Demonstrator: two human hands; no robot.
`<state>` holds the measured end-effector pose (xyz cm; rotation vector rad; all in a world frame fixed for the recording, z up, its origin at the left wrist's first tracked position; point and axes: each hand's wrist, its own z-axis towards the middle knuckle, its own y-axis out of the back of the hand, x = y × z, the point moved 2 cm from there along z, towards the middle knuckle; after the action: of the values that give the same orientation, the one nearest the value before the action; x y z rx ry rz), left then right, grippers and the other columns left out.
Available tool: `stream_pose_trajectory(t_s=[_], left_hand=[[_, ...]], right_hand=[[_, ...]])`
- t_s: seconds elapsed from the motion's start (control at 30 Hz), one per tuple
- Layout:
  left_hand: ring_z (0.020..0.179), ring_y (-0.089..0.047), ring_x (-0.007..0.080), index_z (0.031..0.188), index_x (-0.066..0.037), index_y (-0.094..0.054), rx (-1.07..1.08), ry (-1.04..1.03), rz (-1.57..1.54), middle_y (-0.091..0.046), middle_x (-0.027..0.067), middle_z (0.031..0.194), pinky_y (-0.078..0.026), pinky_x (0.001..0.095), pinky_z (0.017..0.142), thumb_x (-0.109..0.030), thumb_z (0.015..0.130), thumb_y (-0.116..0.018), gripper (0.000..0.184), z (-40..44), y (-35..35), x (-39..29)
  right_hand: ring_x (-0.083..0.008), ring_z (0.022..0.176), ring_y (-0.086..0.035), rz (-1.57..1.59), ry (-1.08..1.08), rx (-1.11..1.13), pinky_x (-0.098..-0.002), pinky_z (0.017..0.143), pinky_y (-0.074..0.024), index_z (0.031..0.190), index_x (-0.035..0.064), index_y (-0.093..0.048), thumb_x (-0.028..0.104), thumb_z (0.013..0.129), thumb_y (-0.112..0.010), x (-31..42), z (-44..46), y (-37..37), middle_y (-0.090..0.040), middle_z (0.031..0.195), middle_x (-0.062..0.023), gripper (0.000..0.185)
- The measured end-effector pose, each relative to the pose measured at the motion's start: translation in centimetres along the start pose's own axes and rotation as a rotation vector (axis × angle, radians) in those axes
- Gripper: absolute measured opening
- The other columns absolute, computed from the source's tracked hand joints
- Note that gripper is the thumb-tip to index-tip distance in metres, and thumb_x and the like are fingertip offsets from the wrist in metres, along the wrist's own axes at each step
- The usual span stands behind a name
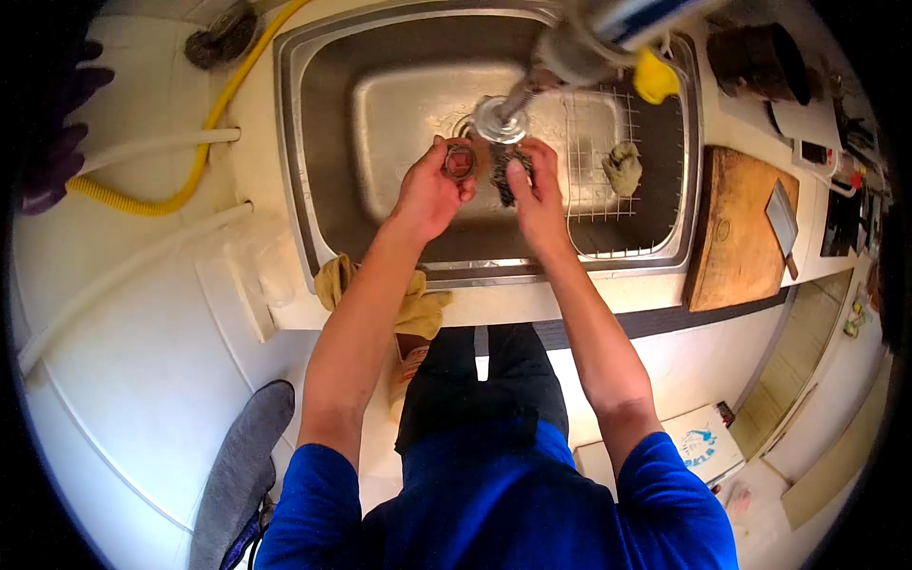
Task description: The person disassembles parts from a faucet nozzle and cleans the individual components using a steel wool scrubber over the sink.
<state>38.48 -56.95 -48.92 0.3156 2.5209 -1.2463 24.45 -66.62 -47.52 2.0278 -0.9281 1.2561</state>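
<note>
Over the steel sink, my left hand is closed on a small round metal ring, dark at its rim. My right hand grips a dark, stringy scouring pad a short way to the right of the ring. Just above both hands hangs the faucet head, partly covering the drain behind it. Whether water runs from it I cannot tell.
A wire rack in the sink's right side bears a crumpled greyish cloth. On the right, a cleaver rests on a wooden cutting board. A yellow cloth drapes over the front edge. A yellow hose curves at left.
</note>
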Motion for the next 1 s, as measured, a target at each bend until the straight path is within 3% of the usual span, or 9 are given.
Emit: stream_pose_trajectory(t_s=[0.07, 0.17, 0.27, 0.33, 0.63, 0.73, 0.77, 0.83, 1.0], left_hand=[[0.081, -0.055, 0.0179, 0.114, -0.008, -0.056, -0.011, -0.002, 0.005, -0.062, 0.0049, 0.099, -0.045, 0.0324, 0.072, -0.037, 0.105, -0.036, 0.036, 0.9, 0.1, 1.2], [0.095, -0.058, 0.0201, 0.116, -0.009, -0.056, -0.23, -0.061, -0.048, -0.062, 0.0059, 0.106, -0.046, 0.0356, 0.086, -0.03, 0.104, -0.037, 0.031, 0.6, -3.0, 1.6], [0.109, -0.059, 0.0218, 0.115, -0.008, -0.056, -0.118, -0.045, -0.084, -0.062, 0.0076, 0.115, -0.046, 0.039, 0.1, -0.026, 0.102, -0.038, 0.028, 1.3, -2.0, 1.2], [0.109, -0.058, 0.0225, 0.117, -0.007, -0.055, -0.124, -0.025, -0.091, -0.061, 0.0086, 0.117, -0.045, 0.0398, 0.101, -0.02, 0.101, -0.036, 0.028, 1.7, -3.1, 0.5], [0.105, -0.06, 0.0198, 0.116, -0.007, -0.055, -0.221, -0.207, 0.003, -0.062, 0.0074, 0.116, -0.049, 0.0363, 0.095, -0.007, 0.099, -0.048, 0.018, 1.6, -3.1, 2.6], [0.1, -0.061, 0.0207, 0.108, -0.008, -0.056, -0.226, -0.198, 0.041, -0.064, 0.0066, 0.107, -0.049, 0.0373, 0.092, -0.016, 0.1, -0.052, 0.012, 1.0, -3.3, 2.1], [0.1, -0.061, 0.0207, 0.108, -0.008, -0.056, -0.23, -0.193, 0.043, -0.064, 0.0066, 0.107, -0.049, 0.0373, 0.092, -0.016, 0.1, -0.052, 0.012, 0.9, -3.2, 1.8], [0.101, -0.06, 0.0176, 0.115, -0.007, -0.056, -0.229, -0.26, 0.199, -0.062, 0.0056, 0.115, -0.049, 0.0336, 0.092, -0.008, 0.1, -0.048, 0.017, 1.1, -3.0, 1.2], [0.099, -0.061, 0.0169, 0.108, -0.003, -0.055, -0.21, -0.447, 0.244, -0.063, 0.0084, 0.108, -0.05, 0.0333, 0.089, -0.02, 0.103, -0.046, 0.02, 1.2, -4.1, 2.6]], right_hand=[[-0.0296, 0.12, -0.05, -0.21, 0.524, 0.073, -0.0378, 0.099, -0.0401, 0.119, 0.0002, -0.053, 0.021, 0.095, -0.057, 1.5, 0.4, -0.8, -0.043, 0.136, -0.0186, 0.031], [-0.0367, 0.123, -0.047, -0.112, 0.39, 0.219, -0.0401, 0.102, -0.0378, 0.122, -0.0001, -0.051, 0.018, 0.093, -0.058, 2.0, 0.7, -1.9, -0.045, 0.133, -0.0209, 0.035], [-0.0384, 0.118, -0.048, -0.024, 0.385, 0.204, -0.0404, 0.101, -0.0388, 0.123, -0.0014, -0.05, 0.015, 0.091, -0.061, 2.5, 1.8, -2.7, -0.049, 0.125, -0.0225, 0.037], [-0.0355, 0.112, -0.052, -0.099, 0.624, 0.083, -0.0394, 0.096, -0.0423, 0.118, -0.0025, -0.053, 0.013, 0.088, -0.063, 2.4, 2.9, -3.0, -0.049, 0.123, -0.0222, 0.035], [-0.0293, 0.08, -0.063, 0.289, 0.137, -0.226, -0.0338, 0.078, -0.0502, 0.103, -0.0012, -0.061, 0.01, 0.087, -0.065, 1.2, 3.5, -3.1, -0.064, 0.082, -0.0134, 0.02], [-0.0225, 0.082, -0.063, 0.624, 0.055, -0.057, -0.0325, 0.077, -0.0501, 0.1, -0.0015, -0.062, 0.009, 0.087, -0.066, 0.5, 3.8, -3.0, -0.066, 0.087, -0.0135, 0.017], [-0.0225, 0.082, -0.063, 0.626, 0.05, -0.06, -0.0325, 0.077, -0.0501, 0.1, -0.0015, -0.062, 0.009, 0.087, -0.066, 0.3, 3.6, -3.0, -0.066, 0.087, -0.0135, 0.017], [-0.0185, 0.083, -0.062, 0.145, 0.67, -0.134, -0.0317, 0.078, -0.0499, 0.1, -0.0018, -0.063, 0.01, 0.087, -0.066, 2.3, 2.9, -2.6, -0.066, 0.09, -0.0141, 0.018], [-0.0137, 0.08, -0.061, 0.226, 0.24, -0.146, -0.0268, 0.073, -0.0499, 0.108, -0.0005, -0.061, 0.008, 0.089, -0.064, 2.6, 3.5, -2.8, -0.066, 0.086, -0.0041, 0.021]])
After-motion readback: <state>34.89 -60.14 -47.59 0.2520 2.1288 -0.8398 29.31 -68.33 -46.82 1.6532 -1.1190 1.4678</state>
